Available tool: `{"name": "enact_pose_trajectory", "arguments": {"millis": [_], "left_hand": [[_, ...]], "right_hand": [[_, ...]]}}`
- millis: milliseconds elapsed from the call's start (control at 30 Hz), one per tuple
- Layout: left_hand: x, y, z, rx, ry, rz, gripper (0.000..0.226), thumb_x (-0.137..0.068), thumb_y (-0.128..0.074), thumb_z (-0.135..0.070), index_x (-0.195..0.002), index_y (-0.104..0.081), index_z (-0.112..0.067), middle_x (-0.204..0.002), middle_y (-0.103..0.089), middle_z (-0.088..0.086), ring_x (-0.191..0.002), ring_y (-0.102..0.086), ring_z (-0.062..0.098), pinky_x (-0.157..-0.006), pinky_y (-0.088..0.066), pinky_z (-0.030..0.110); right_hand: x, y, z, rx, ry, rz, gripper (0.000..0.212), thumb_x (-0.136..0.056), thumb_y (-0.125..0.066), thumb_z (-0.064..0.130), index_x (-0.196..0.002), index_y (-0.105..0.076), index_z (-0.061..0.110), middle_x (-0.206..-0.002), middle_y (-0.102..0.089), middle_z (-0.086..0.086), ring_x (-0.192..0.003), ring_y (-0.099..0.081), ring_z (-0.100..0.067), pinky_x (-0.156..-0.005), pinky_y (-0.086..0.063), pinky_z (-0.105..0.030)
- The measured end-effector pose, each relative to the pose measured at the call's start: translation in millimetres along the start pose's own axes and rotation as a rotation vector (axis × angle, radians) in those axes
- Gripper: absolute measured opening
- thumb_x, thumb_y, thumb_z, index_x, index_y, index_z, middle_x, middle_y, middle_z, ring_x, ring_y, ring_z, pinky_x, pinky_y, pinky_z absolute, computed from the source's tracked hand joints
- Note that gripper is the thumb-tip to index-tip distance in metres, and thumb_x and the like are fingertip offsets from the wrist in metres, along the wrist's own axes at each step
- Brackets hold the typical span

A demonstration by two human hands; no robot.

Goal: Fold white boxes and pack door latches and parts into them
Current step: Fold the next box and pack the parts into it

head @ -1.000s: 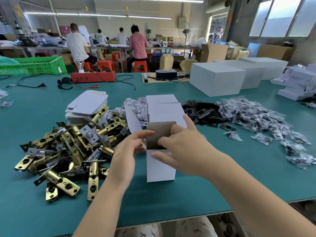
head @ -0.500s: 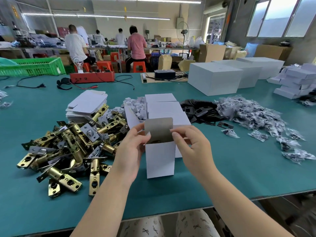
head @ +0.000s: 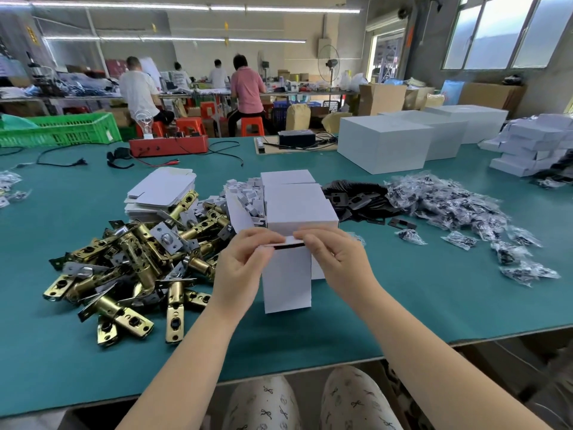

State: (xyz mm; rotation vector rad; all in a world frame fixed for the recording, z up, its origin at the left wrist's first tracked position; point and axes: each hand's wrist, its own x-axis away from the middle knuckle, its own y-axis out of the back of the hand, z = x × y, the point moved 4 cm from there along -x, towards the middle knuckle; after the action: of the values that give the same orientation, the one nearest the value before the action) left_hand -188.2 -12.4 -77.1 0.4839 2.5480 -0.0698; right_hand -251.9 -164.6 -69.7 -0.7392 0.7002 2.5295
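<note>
A small white box [head: 286,280] stands upright on the green table [head: 403,305] in front of me. My left hand [head: 245,262] and my right hand [head: 335,259] pinch its top flap, which lies almost flat over the opening with a dark gap below it. Behind it stand more folded white boxes [head: 299,206]. A heap of brass door latches [head: 130,262] lies to the left. Flat white box blanks [head: 161,190] are stacked behind the latches.
Black plates [head: 356,197] and several small bagged parts [head: 449,209] lie to the right. Small white card pieces [head: 245,193] sit behind the latches. Large white cartons [head: 384,144], a red device [head: 169,144] and a green crate [head: 62,128] stand at the back. People sit at far tables.
The box's grey-lined top flap stood up before; both hands have folded it down over the opening. My hands came closer together at the box top.
</note>
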Motion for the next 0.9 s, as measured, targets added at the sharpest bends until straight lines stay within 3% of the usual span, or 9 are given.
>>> {"name": "enact_pose_trajectory", "arguments": {"millis": [67,167,333,467,600,700,900], "left_hand": [[3.6,3.6,1.9,-0.056,-0.038,0.056,0.019,-0.078,-0.059,-0.037,-0.085,-0.076,-0.041,-0.104,-0.067,-0.011,-0.106,-0.061,0.008,-0.086,-0.049,0.021],[2.0,6.2,6.7,-0.144,-0.035,0.082,0.019,-0.078,-0.064,-0.039,-0.096,-0.072,-0.039,-0.107,-0.065,-0.020,-0.109,-0.061,0.010,-0.091,-0.050,0.029],[-5.9,8.3,5.3,-0.165,-0.055,0.104,0.031,-0.083,-0.069,-0.021,-0.095,-0.070,-0.049,-0.103,-0.068,-0.023,-0.099,-0.063,0.002,-0.079,-0.048,0.012],[-12.5,10.5,-1.2,-0.146,-0.051,0.131,0.015,-0.084,-0.068,-0.029,-0.091,-0.073,-0.041,-0.094,-0.072,-0.021,-0.084,-0.065,-0.002,-0.072,-0.047,0.008],[-18.7,13.0,-4.8,-0.160,-0.037,0.144,0.014,-0.084,-0.063,-0.035,-0.093,-0.073,-0.036,-0.078,-0.071,-0.021,-0.067,-0.058,-0.002,-0.064,-0.043,0.006],[-19.8,12.2,-5.8,-0.158,-0.029,0.160,0.013,-0.082,-0.064,-0.035,-0.090,-0.074,-0.036,-0.084,-0.072,-0.020,-0.074,-0.062,-0.002,-0.068,-0.044,0.007],[-12.0,13.1,-6.0,-0.166,-0.053,0.194,0.015,-0.085,-0.062,-0.032,-0.094,-0.073,-0.036,-0.098,-0.071,-0.020,-0.091,-0.065,-0.001,-0.075,-0.044,0.007]], "right_hand": [[5.9,-0.9,-5.1,0.037,0.039,-0.008,0.019,-0.092,-0.058,0.024,-0.105,-0.072,0.022,-0.108,-0.059,0.026,-0.104,-0.055,0.011,-0.090,-0.038,-0.007],[3.2,-3.9,-8.4,-0.040,-0.024,0.047,0.022,-0.092,-0.062,0.016,-0.108,-0.065,0.030,-0.112,-0.057,0.023,-0.102,-0.056,0.007,-0.088,-0.041,-0.008],[-7.7,-3.6,-4.7,-0.083,-0.065,0.161,0.022,-0.092,-0.062,0.011,-0.100,-0.066,0.031,-0.105,-0.056,0.012,-0.094,-0.054,0.007,-0.084,-0.041,-0.009],[-11.7,-3.3,-0.2,-0.006,-0.043,0.096,0.028,-0.093,-0.061,0.015,-0.091,-0.064,0.042,-0.096,-0.060,0.014,-0.091,-0.054,0.002,-0.078,-0.041,-0.011],[-14.6,-2.0,1.3,0.042,-0.012,0.040,0.015,-0.092,-0.061,0.018,-0.097,-0.072,0.027,-0.083,-0.058,0.012,-0.079,-0.053,-0.003,-0.071,-0.040,-0.012],[-15.3,-1.1,4.1,0.066,0.011,0.062,0.014,-0.092,-0.062,0.015,-0.098,-0.074,0.019,-0.087,-0.062,0.016,-0.085,-0.055,-0.003,-0.074,-0.043,-0.014],[-10.4,3.2,3.6,0.026,0.029,0.110,0.017,-0.091,-0.063,0.016,-0.098,-0.073,0.028,-0.097,-0.070,0.015,-0.094,-0.060,-0.003,-0.079,-0.048,-0.019]]}}
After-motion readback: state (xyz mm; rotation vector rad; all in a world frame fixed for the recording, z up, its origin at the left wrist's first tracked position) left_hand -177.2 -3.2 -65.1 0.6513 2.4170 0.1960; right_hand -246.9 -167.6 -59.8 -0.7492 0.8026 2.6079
